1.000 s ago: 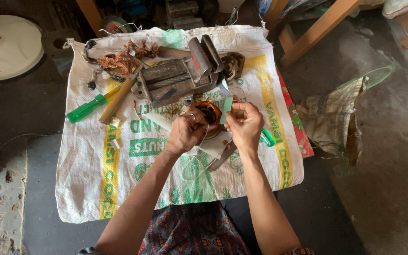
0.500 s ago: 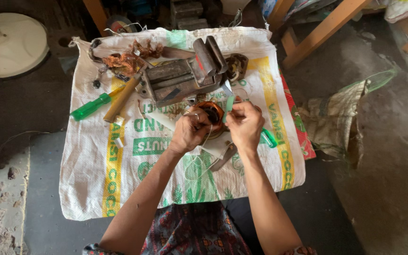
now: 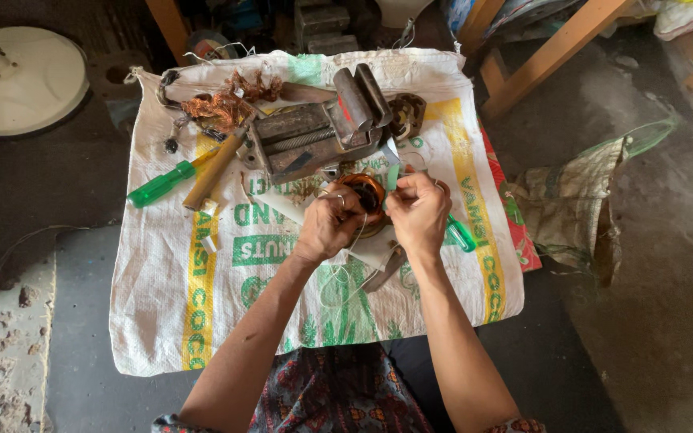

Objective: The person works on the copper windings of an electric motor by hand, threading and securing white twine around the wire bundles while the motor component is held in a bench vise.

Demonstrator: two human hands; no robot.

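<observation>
Left hand (image 3: 328, 226) and right hand (image 3: 419, 212) both pinch the round copper coil (image 3: 365, 195), its opening facing up.

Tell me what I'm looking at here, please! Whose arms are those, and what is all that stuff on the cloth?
The camera sits on a person's head and looks straight down, so you see that person's own two arms reaching forward. There is only this one view. The left hand and the right hand are close together around a round coil of copper wire, and the right hand also pinches a small green strip. All of it rests on a white sack with green and yellow print, spread on the floor. On the sack lie a grey metal vise, a green-handled screwdriver, a wooden handle and a tangle of loose copper wire. A white round fan base sits at the top left.
</observation>
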